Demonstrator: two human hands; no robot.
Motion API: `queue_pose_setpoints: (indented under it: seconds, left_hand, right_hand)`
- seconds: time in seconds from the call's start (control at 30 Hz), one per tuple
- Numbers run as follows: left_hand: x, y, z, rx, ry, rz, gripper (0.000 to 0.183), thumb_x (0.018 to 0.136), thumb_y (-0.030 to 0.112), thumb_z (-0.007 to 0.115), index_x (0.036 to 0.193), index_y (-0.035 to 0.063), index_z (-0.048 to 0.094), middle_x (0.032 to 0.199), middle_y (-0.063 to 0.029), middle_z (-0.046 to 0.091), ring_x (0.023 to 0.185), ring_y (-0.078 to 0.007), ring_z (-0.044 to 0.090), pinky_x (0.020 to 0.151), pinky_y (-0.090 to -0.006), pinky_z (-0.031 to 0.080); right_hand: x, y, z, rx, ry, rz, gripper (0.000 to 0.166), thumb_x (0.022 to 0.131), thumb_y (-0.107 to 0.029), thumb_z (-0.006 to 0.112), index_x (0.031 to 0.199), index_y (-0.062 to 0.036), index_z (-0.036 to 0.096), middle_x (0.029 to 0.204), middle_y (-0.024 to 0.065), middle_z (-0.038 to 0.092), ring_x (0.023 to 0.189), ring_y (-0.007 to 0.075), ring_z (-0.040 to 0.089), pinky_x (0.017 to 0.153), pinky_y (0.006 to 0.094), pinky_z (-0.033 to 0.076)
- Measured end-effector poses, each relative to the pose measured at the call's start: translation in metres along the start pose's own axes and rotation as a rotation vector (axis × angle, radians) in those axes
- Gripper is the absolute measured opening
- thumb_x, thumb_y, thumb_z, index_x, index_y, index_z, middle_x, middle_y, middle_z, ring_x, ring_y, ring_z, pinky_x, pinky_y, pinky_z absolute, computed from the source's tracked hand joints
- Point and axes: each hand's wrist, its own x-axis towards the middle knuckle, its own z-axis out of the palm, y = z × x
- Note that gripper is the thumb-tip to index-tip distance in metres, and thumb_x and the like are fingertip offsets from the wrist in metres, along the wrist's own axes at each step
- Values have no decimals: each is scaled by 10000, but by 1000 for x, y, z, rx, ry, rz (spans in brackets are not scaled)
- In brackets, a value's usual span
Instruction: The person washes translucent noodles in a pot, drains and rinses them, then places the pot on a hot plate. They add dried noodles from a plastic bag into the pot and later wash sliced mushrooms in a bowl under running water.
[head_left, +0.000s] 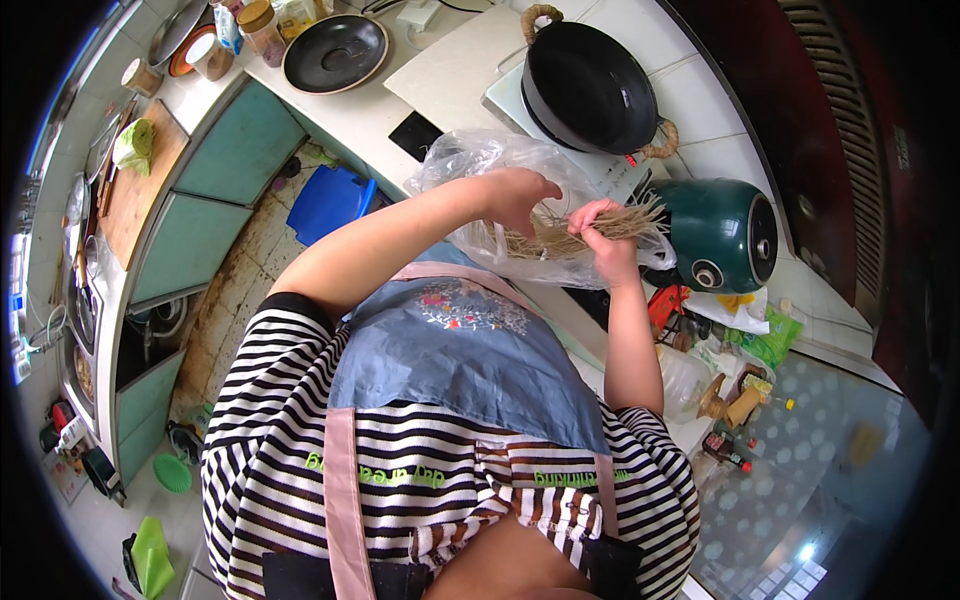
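Note:
My right hand (606, 244) is closed around a bundle of thin, pale brown dried strands (630, 222), perhaps dried noodles. Their frayed ends stick out to the right, toward a dark green cooker. Beneath both hands spreads a crumpled clear plastic bag (469, 161), with more strands lying inside its mouth. My left hand (519, 199) hovers over the bag, left of the bundle, its fingers curved and apart with nothing visible in them. Some of its fingertips are hard to make out against the strands.
A black wok (592, 86) with wrapped handles sits on a hob behind the bag. The dark green cooker (709, 234) stands close at the right. A black pan lid (335, 54) lies at the back left. A blue plastic stool (330, 202) is on the floor.

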Motion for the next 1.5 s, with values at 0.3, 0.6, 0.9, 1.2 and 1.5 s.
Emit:
queue_pose_setpoints:
  seconds: [0.3, 0.6, 0.9, 1.2, 1.5]
  left_hand:
    - [13, 7, -17, -11, 151, -75, 206, 696, 33, 633, 900, 30, 663, 803, -135, 671, 761, -312, 645, 690, -383, 506]
    - [7, -4, -12, -211, 123, -113, 212, 722, 77, 683, 901, -10, 610, 770, -132, 656, 738, -265, 648, 676, -342, 504]
    - [-1, -16, -23, -303, 175, 13, 314, 779, -60, 546, 1080, -2, 611, 914, -113, 671, 855, -199, 667, 766, -308, 544]
    - [-8, 4, -70, -930, 190, -204, 301, 939, -29, 345, 1139, -5, 570, 904, -102, 642, 707, -162, 660, 639, -301, 590]
    - [29, -3, -111, -770, 374, -162, 288, 930, -13, 360, 1124, 3, 574, 872, -99, 648, 689, -156, 655, 624, -288, 569]
  right_hand:
    - [19, 6, 15, -287, 79, 7, 86, 711, 52, 585, 772, -6, 568, 820, 43, 621, 800, 155, 612, 728, 291, 468]
    - [20, 30, 37, -194, 55, 158, 129, 721, 54, 589, 836, -2, 576, 766, 29, 627, 722, 130, 601, 696, 283, 485]
    - [9, 36, 29, 1, 152, 153, 173, 746, 118, 511, 812, -31, 452, 784, 89, 544, 665, 173, 563, 604, 307, 475]
    - [3, -8, 15, 193, 241, -58, 228, 761, 142, 470, 864, -55, 424, 783, 102, 522, 674, 192, 542, 673, 365, 476]
    - [50, -122, 11, 154, 278, -289, 252, 727, 162, 439, 879, -39, 438, 755, 132, 544, 659, 204, 529, 672, 365, 466]
